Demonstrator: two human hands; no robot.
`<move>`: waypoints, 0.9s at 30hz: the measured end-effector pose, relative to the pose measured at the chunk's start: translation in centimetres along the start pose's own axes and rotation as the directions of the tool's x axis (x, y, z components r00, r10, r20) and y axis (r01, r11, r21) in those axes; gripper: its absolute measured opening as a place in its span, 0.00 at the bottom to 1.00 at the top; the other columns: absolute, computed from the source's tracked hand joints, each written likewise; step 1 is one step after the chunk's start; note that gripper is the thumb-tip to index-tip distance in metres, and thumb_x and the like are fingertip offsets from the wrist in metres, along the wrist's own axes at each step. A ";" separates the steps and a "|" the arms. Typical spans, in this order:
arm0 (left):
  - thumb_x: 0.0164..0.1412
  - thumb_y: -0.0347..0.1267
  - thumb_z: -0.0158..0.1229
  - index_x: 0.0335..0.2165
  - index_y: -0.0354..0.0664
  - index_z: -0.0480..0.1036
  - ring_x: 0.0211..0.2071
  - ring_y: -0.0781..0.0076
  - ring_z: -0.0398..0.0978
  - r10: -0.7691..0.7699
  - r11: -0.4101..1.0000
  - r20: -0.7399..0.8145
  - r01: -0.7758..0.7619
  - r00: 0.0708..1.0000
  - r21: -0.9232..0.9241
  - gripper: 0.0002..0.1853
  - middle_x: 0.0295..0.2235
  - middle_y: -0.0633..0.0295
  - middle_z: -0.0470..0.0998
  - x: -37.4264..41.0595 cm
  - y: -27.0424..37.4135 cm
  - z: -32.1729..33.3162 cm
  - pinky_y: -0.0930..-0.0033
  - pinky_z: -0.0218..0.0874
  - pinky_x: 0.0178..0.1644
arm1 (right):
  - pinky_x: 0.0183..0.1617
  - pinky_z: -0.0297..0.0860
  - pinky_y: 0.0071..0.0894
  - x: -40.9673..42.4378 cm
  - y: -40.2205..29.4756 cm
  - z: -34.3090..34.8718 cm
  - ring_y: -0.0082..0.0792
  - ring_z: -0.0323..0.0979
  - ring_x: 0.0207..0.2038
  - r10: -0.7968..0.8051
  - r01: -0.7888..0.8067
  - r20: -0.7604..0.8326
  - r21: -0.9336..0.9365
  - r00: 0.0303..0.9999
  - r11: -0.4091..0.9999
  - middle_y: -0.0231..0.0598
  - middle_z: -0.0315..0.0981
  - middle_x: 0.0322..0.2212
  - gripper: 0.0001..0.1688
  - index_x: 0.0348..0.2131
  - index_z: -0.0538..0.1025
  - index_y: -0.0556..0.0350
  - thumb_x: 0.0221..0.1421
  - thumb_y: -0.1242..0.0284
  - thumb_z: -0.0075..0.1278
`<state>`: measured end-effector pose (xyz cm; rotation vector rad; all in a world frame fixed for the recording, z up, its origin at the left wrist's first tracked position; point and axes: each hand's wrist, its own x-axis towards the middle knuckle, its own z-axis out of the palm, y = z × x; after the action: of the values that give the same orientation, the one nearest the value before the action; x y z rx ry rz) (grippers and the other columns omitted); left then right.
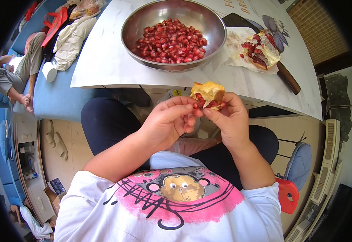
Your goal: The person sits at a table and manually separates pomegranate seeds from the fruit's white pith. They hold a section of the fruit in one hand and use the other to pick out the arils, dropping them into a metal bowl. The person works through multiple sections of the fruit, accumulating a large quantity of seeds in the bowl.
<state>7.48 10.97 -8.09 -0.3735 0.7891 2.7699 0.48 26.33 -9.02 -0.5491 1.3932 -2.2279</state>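
A piece of pomegranate (209, 93) with yellow rind and red seeds is held over my lap, just off the table's near edge. My right hand (232, 121) grips it from the right, thumb in front. My left hand (171, 119) has its fingertips closed on red pomegranate seeds at the left side of the piece. Beyond them, a steel bowl (173, 64) holds a heap of loose seeds. To its right, a larger opened pomegranate chunk (262, 51) rests on white paper (235, 37), partly over a knife with a brown handle (288, 78).
The marble-patterned table (98, 60) spans the top. A blue sofa (63, 96) with clothes and a white cup (49, 72) lies left, where another person sits. Below the table edge hangs a partly hidden plastic bag. A red stool (287, 196) stands at the right.
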 end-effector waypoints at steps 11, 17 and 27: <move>0.54 0.34 0.55 0.30 0.39 0.66 0.21 0.84 0.62 -0.010 0.991 -0.095 0.022 0.995 0.129 0.10 0.25 0.68 0.69 0.4 -0.4 -0.5 0.84 0.52 0.23 | 0.39 0.66 0.22 -0.3 0.9 0.1 0.23 0.69 0.34 -0.019 0.018 -0.012 -0.110 1.000 0.994 0.37 0.70 0.32 0.17 0.35 0.67 0.60 0.42 0.85 0.54; 0.55 0.32 0.53 0.33 0.38 0.66 0.23 0.84 0.64 0.048 0.991 -0.085 -0.037 0.995 0.129 0.09 0.25 0.67 0.69 0.2 -0.4 -0.1 0.83 0.53 0.24 | 0.39 0.66 0.22 0.0 0.7 0.2 0.23 0.69 0.34 0.017 -0.018 -0.023 -0.039 1.000 0.999 0.36 0.70 0.32 0.17 0.35 0.67 0.59 0.42 0.84 0.55; 0.57 0.32 0.50 0.37 0.38 0.63 0.25 0.81 0.65 0.108 0.993 -0.109 -0.103 0.988 0.054 0.11 0.29 0.66 0.69 0.6 -1.0 -0.8 0.80 0.57 0.27 | 0.39 0.65 0.23 -0.3 1.4 -0.1 0.23 0.68 0.34 -0.021 0.019 -0.010 -0.145 1.000 0.989 0.36 0.70 0.32 0.17 0.34 0.68 0.59 0.41 0.82 0.57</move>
<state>7.35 11.48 -9.43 -0.4952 0.9266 2.8416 0.90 26.00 -10.33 -0.6017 1.5711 -2.1598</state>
